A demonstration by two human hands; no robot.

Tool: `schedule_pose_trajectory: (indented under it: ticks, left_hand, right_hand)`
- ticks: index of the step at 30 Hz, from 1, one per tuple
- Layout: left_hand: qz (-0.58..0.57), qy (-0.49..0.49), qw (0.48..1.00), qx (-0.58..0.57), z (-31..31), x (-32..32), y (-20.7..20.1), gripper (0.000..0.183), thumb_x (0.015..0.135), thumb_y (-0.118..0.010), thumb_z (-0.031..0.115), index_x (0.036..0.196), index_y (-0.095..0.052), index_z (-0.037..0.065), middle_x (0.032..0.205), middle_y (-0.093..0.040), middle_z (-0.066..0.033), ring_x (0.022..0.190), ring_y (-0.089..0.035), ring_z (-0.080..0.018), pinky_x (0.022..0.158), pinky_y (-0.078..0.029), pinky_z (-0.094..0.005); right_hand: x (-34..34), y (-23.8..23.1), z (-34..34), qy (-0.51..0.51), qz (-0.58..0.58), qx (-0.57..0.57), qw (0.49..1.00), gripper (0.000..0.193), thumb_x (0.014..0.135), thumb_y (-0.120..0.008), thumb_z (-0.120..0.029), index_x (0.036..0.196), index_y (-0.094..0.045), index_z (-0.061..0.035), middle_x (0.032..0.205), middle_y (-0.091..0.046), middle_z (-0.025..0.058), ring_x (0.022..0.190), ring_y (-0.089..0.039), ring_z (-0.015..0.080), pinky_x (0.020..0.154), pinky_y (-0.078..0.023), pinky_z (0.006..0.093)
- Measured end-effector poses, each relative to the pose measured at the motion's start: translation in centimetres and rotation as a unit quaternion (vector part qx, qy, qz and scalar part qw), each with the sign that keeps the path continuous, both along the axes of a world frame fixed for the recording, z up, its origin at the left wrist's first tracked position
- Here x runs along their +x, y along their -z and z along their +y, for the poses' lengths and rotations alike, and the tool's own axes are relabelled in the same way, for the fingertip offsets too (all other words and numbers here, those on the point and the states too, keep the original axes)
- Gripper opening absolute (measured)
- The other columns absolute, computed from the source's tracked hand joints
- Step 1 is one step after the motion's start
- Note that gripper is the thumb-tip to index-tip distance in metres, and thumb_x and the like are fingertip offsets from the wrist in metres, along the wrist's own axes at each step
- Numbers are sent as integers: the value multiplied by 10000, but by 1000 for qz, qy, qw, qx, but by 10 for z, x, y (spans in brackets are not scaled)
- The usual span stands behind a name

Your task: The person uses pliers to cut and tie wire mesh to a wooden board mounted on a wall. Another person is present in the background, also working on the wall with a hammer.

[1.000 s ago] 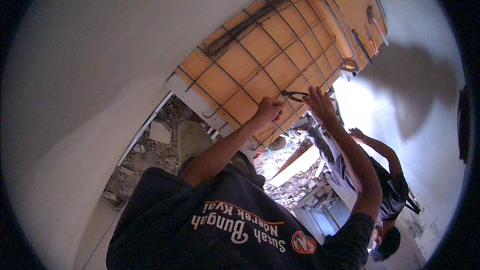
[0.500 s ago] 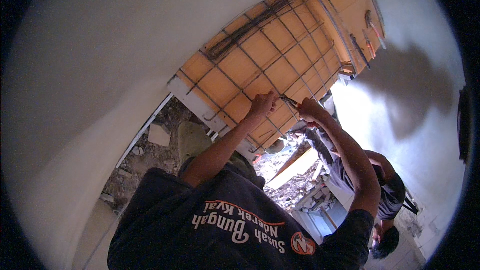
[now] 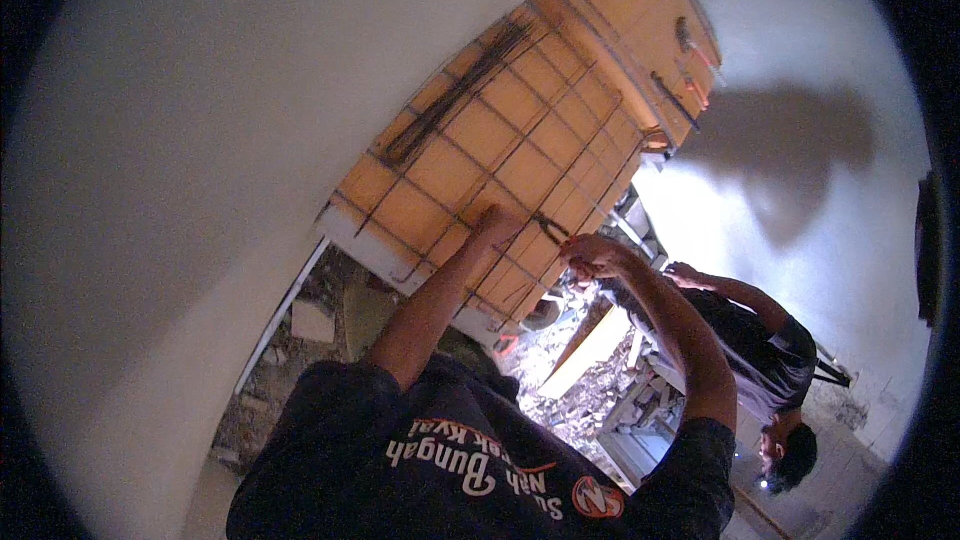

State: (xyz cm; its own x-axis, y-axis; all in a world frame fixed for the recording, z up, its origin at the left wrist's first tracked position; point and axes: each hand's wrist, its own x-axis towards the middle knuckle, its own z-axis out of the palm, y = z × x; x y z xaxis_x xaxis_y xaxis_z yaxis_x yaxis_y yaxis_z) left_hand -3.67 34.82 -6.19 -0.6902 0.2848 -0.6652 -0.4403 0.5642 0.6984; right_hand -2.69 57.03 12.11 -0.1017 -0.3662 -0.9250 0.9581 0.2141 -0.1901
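A grid of tied steel bars (image 3: 497, 180) lies over orange-brown boards (image 3: 462, 202) ahead of me. In my right hand (image 3: 597, 256) is a pair of dark pincers (image 3: 550, 229), its jaws pointing left over the bars near the grid's right side. Just left of the jaws, my left hand (image 3: 495, 227) is low against the grid, fingers drawn together; whatever they hold is too small or hidden to name. A bundle of thin dark wire (image 3: 455, 92) lies across the grid's far left part.
Hand tools, among them red-handled pliers (image 3: 697, 92) and a dark bar (image 3: 675, 100), rest on the far right board. A co-worker (image 3: 750, 350) is at the right, below a pale wall (image 3: 800, 50). Rubble (image 3: 570, 380) and a plank (image 3: 590, 350) lie below.
The view has shifted a little. My right hand and the pincers have come nearer to me, away from the left hand. The co-worker's arm now reaches out farther into view.
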Motion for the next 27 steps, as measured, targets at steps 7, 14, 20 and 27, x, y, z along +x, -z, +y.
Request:
schedule_pose_trajectory:
  ticks: [7, 14, 20, 27]
  left_hand:
    - [252, 83, 963, 41, -4, 5, 3, 223, 737, -780, 199, 842, -739, 6, 930, -698, -238, 918, -677, -397, 813, -545, -511]
    - [230, 46, 972, 22, -16, 18, -42, 131, 768, -727, 130, 804, -706, 6, 828, -678, -212, 879, -660, -404, 790, -532, -507]
    - [228, -13, 973, 16, -7, 26, -38, 129, 808, -697, 127, 845, -701, 3, 846, -680, -223, 897, -664, -413, 789, -531, -508]
    - [243, -8, 970, 27, -14, 27, -40, 153, 841, -662, 152, 880, -697, 7, 893, -684, -230, 916, -658, -425, 805, -520, -538]
  right_hand:
    - [-13, -16, -33, -527, 442, 289, 666, 447, 793, -739, -261, 1102, -524, -19, 852, -667, 184, 662, -676, 286, 523, -534, 424]
    - [-21, -41, -84, -604, 432, 379, 552, 235, 791, -662, -246, 841, -698, -19, 748, -693, 189, 726, -725, 309, 646, -575, 437]
    - [-64, -37, -58, -376, 25, 262, 889, 222, 907, -663, -198, 868, -670, 20, 679, -647, 116, 563, -670, 222, 483, -580, 403]
    - [-50, -42, -52, -435, 92, 232, 865, 204, 906, -705, -205, 980, -674, -18, 680, -668, 134, 509, -685, 227, 424, -574, 354]
